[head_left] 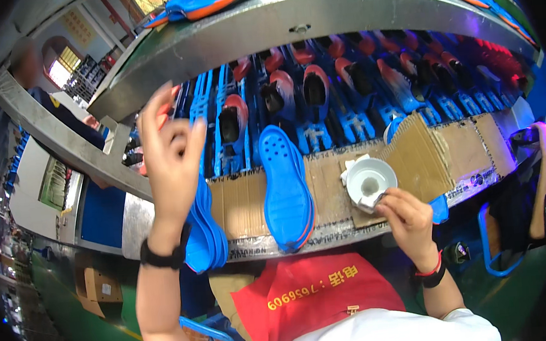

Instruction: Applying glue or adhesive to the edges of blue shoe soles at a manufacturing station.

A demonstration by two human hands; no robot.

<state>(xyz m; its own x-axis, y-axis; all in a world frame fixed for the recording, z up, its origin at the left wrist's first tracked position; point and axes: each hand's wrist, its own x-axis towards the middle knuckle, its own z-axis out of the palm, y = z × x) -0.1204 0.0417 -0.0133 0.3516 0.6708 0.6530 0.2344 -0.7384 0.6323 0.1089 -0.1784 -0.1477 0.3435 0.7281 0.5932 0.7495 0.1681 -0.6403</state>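
Observation:
My left hand (174, 154) is raised at the left, below the metal shelf, with its fingers bent and apart and slightly blurred; I see nothing held in it. The fingers of my right hand (409, 219) pinch a small whitish piece (370, 202), perhaps a cloth or a brush end, at the near rim of a white bowl (385, 173). Some pale liquid lies in the bowl. Between my hands, blue shoe soles (285, 192) lie stacked on the cardboard-covered bench, the top one showing small holes at its far end. More blue soles (202, 237) are stacked below my left hand.
Beyond the bench, red-and-blue shoes (316, 89) stand in rows on blue racks. Blue-and-orange soles (215, 2) rest on the metal shelf (300, 30) above. A cardboard flap (416, 159) rises right of the bowl. Another person's arm (543, 175) shows at the right, and someone stands far left.

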